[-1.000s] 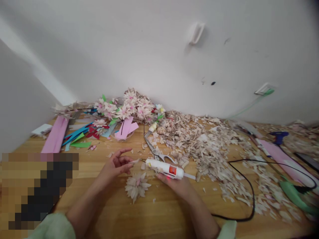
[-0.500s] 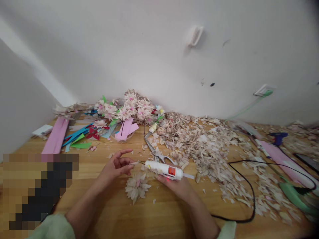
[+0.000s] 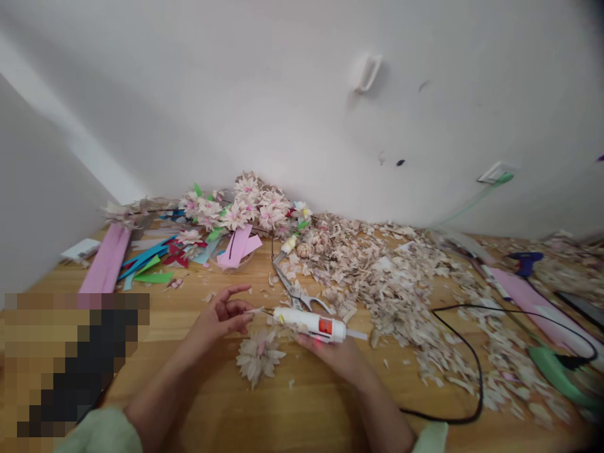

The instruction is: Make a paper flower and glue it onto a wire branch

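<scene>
Between the thumb and fingers of my left hand (image 3: 227,314) is a small pale petal (image 3: 255,311), pinched by its end. My right hand (image 3: 333,355) is wrapped round a white hot glue gun (image 3: 309,323) with an orange window. Its nozzle points left, close to the petal; whether they touch I cannot tell. A clear glue stick (image 3: 357,335) sticks out of the gun's back. Below the nozzle, a pale flower with pointed petals (image 3: 260,360) lies on the wooden table (image 3: 264,418). Silver scissors (image 3: 297,293) lie just behind the gun.
A heap of dry petals (image 3: 377,277) spreads across the middle and right. Finished flowers (image 3: 255,204) are piled against the wall. Pink paper strips (image 3: 104,258) lie left. A black cord (image 3: 477,362) loops at right, near a green tool (image 3: 559,377) and a blue glue gun (image 3: 525,261).
Almost nothing differs. Both hands keep their places, with the petal and glue gun held as before; the view has shifted very slightly.
</scene>
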`<state>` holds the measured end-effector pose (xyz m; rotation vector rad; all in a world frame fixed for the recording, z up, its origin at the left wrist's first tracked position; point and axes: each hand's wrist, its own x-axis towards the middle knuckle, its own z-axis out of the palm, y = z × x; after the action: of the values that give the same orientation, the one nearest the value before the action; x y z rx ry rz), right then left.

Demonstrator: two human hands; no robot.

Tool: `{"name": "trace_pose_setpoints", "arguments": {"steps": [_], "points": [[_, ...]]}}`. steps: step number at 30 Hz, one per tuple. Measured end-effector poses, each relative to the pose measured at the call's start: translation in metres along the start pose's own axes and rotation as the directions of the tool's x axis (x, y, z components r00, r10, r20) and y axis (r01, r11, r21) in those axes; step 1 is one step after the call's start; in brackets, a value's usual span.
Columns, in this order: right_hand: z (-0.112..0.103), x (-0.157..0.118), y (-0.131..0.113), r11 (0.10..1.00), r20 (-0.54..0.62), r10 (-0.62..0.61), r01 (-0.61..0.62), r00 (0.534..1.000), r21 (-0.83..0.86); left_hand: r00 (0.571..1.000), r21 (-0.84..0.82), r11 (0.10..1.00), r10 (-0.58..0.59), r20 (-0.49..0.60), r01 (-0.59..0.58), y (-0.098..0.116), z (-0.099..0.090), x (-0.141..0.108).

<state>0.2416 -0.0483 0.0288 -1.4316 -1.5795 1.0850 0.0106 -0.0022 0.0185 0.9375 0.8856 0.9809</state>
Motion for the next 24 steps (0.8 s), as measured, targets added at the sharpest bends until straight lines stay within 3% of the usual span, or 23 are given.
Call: {"name": "trace_pose_setpoints", "arguments": {"steps": [18, 24], "points": [[-0.006, 0.001, 0.002, 0.997, -0.036, 0.082, -0.082, 0.996, 0.009, 1.0, -0.027, 0.999, -0.018, 0.007, 0.019, 0.003, 0.003, -0.001], [-0.043, 0.002, 0.022, 0.98, -0.259, 0.16, -0.184, 0.953, -0.07, 1.0, -0.02, 1.0, -0.016, -0.014, 0.016, 0.005, 0.003, -0.003]]}}
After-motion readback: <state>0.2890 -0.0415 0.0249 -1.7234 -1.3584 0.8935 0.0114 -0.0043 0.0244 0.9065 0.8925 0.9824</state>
